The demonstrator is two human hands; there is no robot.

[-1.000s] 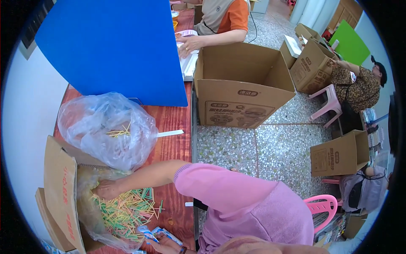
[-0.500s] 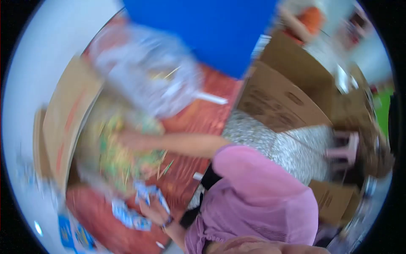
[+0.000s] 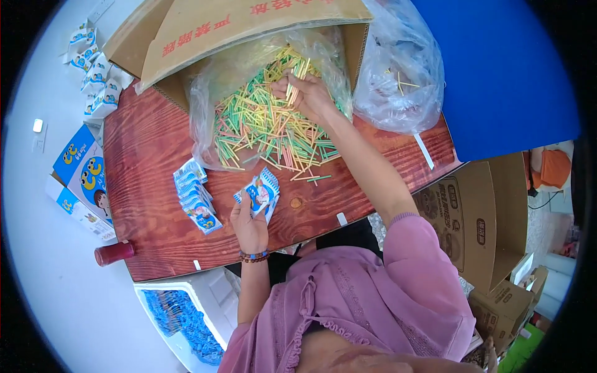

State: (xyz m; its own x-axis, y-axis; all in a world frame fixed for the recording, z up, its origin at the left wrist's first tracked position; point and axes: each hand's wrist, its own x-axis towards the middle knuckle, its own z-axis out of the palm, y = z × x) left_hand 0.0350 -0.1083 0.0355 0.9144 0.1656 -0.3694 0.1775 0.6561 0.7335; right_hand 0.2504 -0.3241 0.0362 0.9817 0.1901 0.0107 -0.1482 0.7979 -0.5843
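The right hand [image 3: 311, 97] pinched a bunch of thin, straight, pale yellow sticks [image 3: 299, 77], their long way pointing away from the body (leaning a bit right). The left hand [image 3: 250, 227] held small, flat, blue-and-white packets [image 3: 268, 188], closer to the body and a little left. The big pile of thin green, yellow and pink sticks [image 3: 256, 118] lay by the right hand, the nearer one, in a clear plastic bag [image 3: 201, 124].
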